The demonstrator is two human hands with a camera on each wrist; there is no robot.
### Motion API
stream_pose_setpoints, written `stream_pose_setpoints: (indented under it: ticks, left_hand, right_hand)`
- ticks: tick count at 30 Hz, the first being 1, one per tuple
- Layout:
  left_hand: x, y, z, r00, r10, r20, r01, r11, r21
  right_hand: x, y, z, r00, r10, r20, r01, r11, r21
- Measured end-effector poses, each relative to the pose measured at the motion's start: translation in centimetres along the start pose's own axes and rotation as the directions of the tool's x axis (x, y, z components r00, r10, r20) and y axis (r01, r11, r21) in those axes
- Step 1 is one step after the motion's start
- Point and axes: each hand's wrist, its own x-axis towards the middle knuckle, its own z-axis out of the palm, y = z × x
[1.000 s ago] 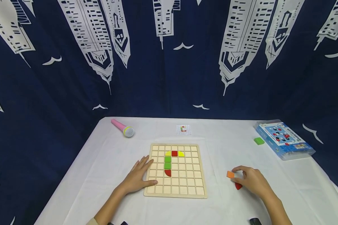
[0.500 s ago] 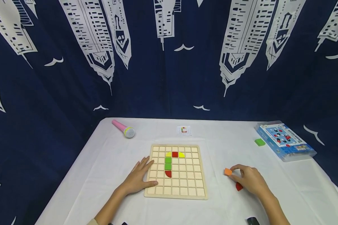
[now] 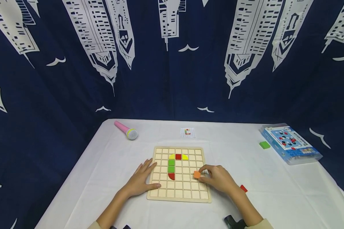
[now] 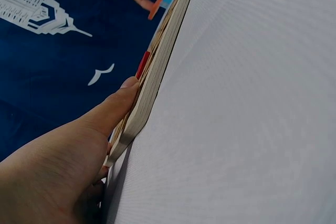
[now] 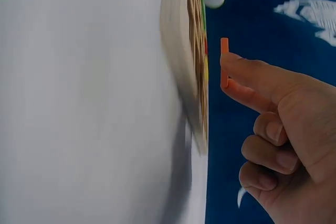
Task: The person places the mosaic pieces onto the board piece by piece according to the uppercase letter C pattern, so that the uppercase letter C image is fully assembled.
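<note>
A wooden grid board (image 3: pixel 187 194) lies on the table, holding yellow, red and green tiles in several of its squares. My left hand (image 3: pixel 139 179) rests along its left edge, fingers spread and thumb on the front left squares. Between thumb and index finger, my right hand (image 3: pixel 219 178) pinches an orange square tile (image 3: pixel 197 174) above the board's right part. In the right wrist view the orange tile (image 5: pixel 224 62) is held edge-on, apart from the board, with the other fingers curled. A red tile (image 3: pixel 243 188) lies on the table beside the right forearm, partly hidden by it.
Behind the board lies a small pattern card (image 3: pixel 187 132). A pink toy microphone (image 3: pixel 126 130) is at the back left. To the back right sit a blue boxed set (image 3: pixel 290 143) and a green tile (image 3: pixel 264 145).
My right hand has lifted the orange tile from the right side of the table and carried it left over the board. The left hand has stayed in place.
</note>
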Motion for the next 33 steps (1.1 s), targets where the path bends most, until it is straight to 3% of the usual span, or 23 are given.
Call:
stream_pose_setpoints:
  ticks: [10,21,33]
  left_hand:
    - [0.0,0.0,-0.1,1.0,-0.017,0.012,0.017,1.0,0.009]
    - [0.0,0.1,-0.1,1.0,-0.015,0.012,0.015,1.0,0.006]
    - [0.1,0.0,0.1,1.0,-0.022,0.014,0.022,1.0,0.017]
  right_hand:
    - [2.2,-3.0,2.8,0.989,-0.143,0.04,0.143,0.99,0.008]
    - [2.8,-4.2,3.9,0.989,-0.145,0.039,0.146,0.989,-0.024]
    - [2.7,-4.0,3.9,0.989,-0.142,0.037,0.144,0.989,-0.043]
